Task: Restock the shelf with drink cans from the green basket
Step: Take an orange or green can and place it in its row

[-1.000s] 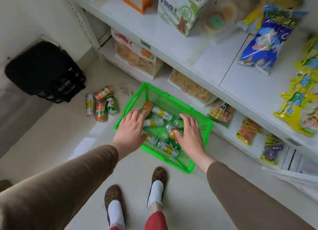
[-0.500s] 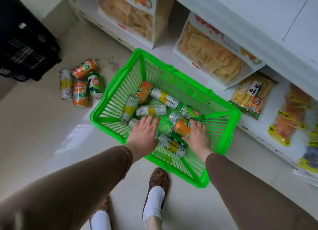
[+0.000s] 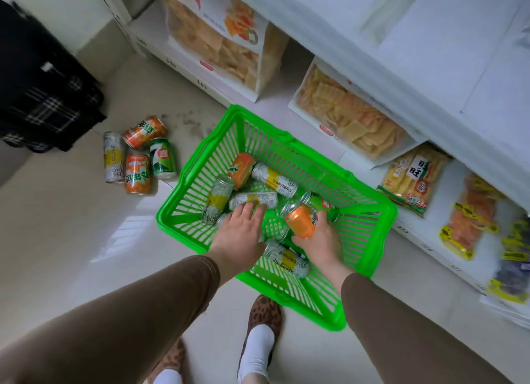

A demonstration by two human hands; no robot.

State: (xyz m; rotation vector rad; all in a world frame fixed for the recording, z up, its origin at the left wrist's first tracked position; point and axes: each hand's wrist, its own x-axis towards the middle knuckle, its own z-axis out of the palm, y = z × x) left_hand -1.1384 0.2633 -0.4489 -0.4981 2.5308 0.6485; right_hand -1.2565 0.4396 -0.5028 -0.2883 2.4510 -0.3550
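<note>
In the head view we look down on a green basket (image 3: 372, 211) that sits on the pale floor (image 3: 57, 240), just in front of the lowest white shelf (image 3: 286, 85). Several drink cans lie on their sides inside it, silver-and-yellow ones, orange ones and a green one.

Our right hand (image 3: 318, 240) is low inside the basket, and its grip is clamped on an orange can (image 3: 301, 221), which is tilted with its top turned toward us. Just behind that can lies the green can (image 3: 322, 204), touching it or nearly so; we cannot tell which.

Our left hand (image 3: 239, 231) reaches in beside the right one, and its fingers (image 3: 249, 208) rest spread on a silver-and-yellow can (image 3: 253, 199) lying on its side. The grip of this hand is apart, with the fingers fairly straight and not wrapped round the can. Another silver-and-yellow can (image 3: 286, 258) lies between our two wrists near the basket's near wall.

To the left of the basket, four more cans (image 3: 137, 159) lie close together on the floor, well apart from our hands. A black bag (image 3: 43, 91) with a plaid panel stands at the far left. Bags of snacks (image 3: 223, 47) fill the bottom shelf, none of them touched. Both brown sleeves (image 3: 129, 312) and leopard-print slippers (image 3: 265, 314) show at the bottom.
</note>
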